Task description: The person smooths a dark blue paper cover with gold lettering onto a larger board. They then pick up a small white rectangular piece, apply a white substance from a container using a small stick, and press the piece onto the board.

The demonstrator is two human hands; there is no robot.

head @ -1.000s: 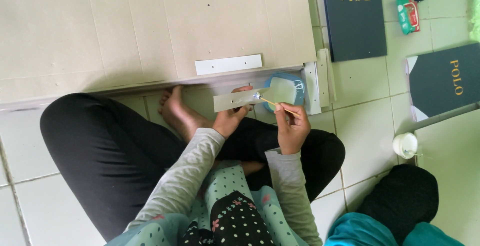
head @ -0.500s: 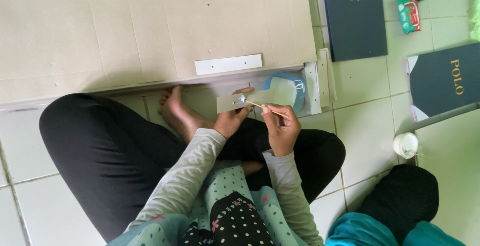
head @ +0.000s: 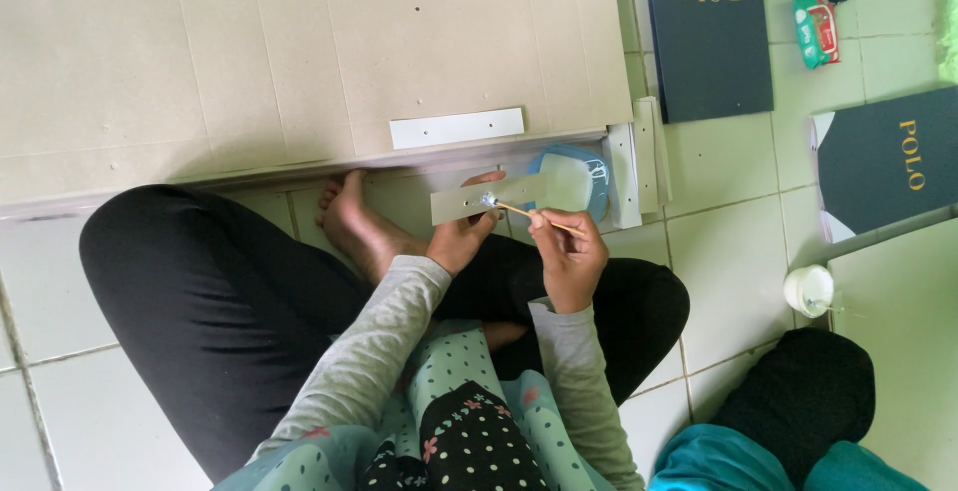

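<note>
Lighting: even, soft daylight, moderately bright; source direction cannot be told. Shadows: faint, a thin dark band under the edge of the cardboard sheet (head: 299, 42). Glare: mild sheen on the floor tiles (head: 738, 251). Focus: sharp mid-frame; patterned clothing (head: 459, 431) at the bottom edge slightly soft. Edge distortion: slight.

- Dark navy flat box (head: 709, 37) with gold lettering, rectangular, up and right of the fingers (head: 547, 224)
- Second navy box (head: 891, 162) with gold lettering, tilted, well right of the fingers
- Small red-and-green packet (head: 816, 27), far up and right, beside the first box
</note>
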